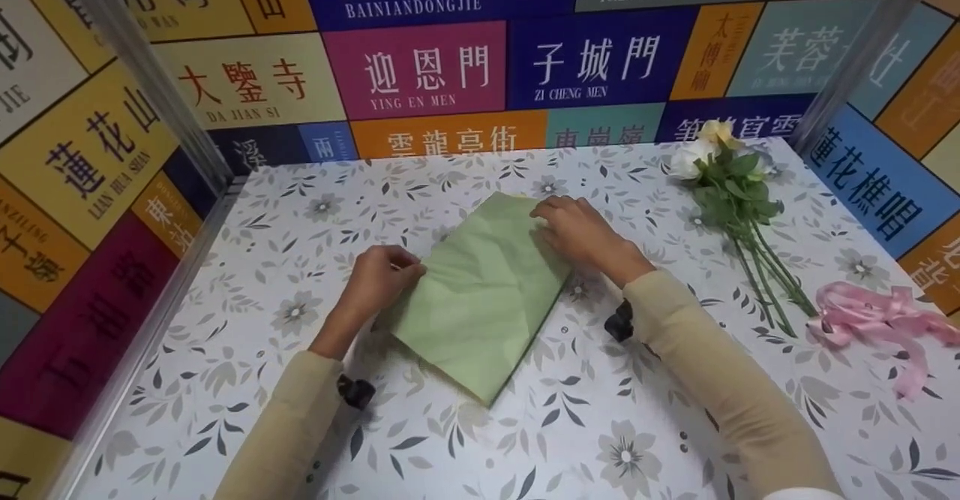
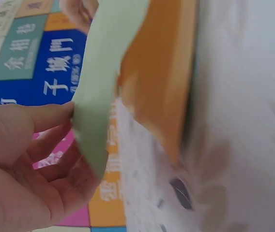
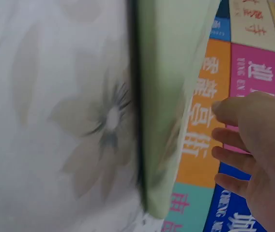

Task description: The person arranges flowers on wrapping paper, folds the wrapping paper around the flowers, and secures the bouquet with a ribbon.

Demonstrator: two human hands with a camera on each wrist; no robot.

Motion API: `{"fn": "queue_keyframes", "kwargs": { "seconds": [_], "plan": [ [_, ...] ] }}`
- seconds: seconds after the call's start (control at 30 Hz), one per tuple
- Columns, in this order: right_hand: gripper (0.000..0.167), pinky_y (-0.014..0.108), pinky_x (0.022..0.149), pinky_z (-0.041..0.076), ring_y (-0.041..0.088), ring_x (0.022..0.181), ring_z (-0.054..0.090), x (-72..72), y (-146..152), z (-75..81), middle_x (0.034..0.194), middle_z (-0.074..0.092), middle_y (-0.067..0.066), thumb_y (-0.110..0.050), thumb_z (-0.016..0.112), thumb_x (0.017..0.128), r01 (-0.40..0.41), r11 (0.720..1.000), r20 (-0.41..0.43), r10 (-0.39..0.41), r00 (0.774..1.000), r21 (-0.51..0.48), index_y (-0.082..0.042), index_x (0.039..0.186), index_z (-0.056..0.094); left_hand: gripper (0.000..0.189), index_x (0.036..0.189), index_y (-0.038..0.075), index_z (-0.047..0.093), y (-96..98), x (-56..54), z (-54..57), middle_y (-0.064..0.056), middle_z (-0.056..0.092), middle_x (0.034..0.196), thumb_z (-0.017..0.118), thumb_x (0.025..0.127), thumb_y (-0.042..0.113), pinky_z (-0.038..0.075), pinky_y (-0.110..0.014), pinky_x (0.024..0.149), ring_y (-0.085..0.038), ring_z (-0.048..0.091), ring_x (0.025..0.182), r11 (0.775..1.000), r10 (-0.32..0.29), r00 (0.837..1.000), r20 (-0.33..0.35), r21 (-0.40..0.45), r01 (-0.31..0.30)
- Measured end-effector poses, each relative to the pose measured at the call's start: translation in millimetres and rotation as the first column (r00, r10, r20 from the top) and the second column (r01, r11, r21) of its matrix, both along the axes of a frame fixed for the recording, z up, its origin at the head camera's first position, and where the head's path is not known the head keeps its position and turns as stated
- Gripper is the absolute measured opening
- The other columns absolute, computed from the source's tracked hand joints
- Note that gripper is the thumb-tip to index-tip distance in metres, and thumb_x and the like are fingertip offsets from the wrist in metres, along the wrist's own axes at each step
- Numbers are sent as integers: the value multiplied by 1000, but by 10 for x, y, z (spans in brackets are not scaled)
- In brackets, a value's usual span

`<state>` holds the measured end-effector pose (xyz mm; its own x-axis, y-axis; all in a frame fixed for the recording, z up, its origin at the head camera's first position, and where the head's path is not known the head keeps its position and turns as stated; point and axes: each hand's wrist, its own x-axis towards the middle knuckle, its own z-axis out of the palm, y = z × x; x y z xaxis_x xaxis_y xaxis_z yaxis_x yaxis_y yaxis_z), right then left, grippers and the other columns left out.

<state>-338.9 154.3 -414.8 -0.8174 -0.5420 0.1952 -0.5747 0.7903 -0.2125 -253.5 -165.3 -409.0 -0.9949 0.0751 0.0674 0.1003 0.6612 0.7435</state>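
Note:
A folded sheet of light green wrapping paper (image 1: 487,290) lies slantwise on the table, creased, one corner toward me. My left hand (image 1: 380,282) pinches its left edge between thumb and fingers. That edge is lifted in the left wrist view, where an orange-brown underside (image 2: 159,63) shows below the green. Over the paper's upper right side is my right hand (image 1: 581,233). In the right wrist view its fingers (image 3: 232,154) are spread and slightly bent, with nothing between them, beside the paper's edge.
A bunch of white and yellow roses (image 1: 724,166) with long green stems lies at the right. Past the stem ends is a loose pink ribbon (image 1: 870,316). Panels with printed lettering (image 1: 427,68) stand behind and at both sides of the floral-patterned table (image 1: 300,425).

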Motion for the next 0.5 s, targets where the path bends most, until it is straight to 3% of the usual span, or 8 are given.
{"fn": "queue_keyframes", "kwargs": {
  "seconds": [0.23, 0.4, 0.5],
  "plan": [
    [36, 53, 118, 34, 31, 139, 48, 187, -338, 354, 146, 55, 12, -16, 54, 104, -182, 974, -33, 179, 983, -132, -9, 139, 59, 14, 99, 4, 76, 185, 86, 291, -14, 75, 97, 70, 93, 15, 55, -38, 81, -25, 70, 89, 999, 34, 999, -30, 29, -33],
    [35, 52, 117, 34, 28, 140, 47, 312, -573, 606, 146, 56, 9, -15, 53, 104, -329, 935, -88, 320, 943, -133, -11, 138, 61, 15, 99, 4, 77, 285, 147, 470, -14, 76, 96, 71, 93, 16, 56, -38, 79, -26, 71, 87, 1000, -13, 998, -57, 14, 13],
    [30, 54, 117, 34, 29, 139, 48, 365, -673, 726, 141, 60, 9, -18, 57, 102, -397, 912, -108, 387, 916, -103, -11, 130, 67, 15, 100, 4, 77, 333, 178, 550, -14, 77, 96, 71, 93, 16, 56, -37, 78, -26, 71, 86, 999, -46, 997, -62, 2, 46]
  ]
}}
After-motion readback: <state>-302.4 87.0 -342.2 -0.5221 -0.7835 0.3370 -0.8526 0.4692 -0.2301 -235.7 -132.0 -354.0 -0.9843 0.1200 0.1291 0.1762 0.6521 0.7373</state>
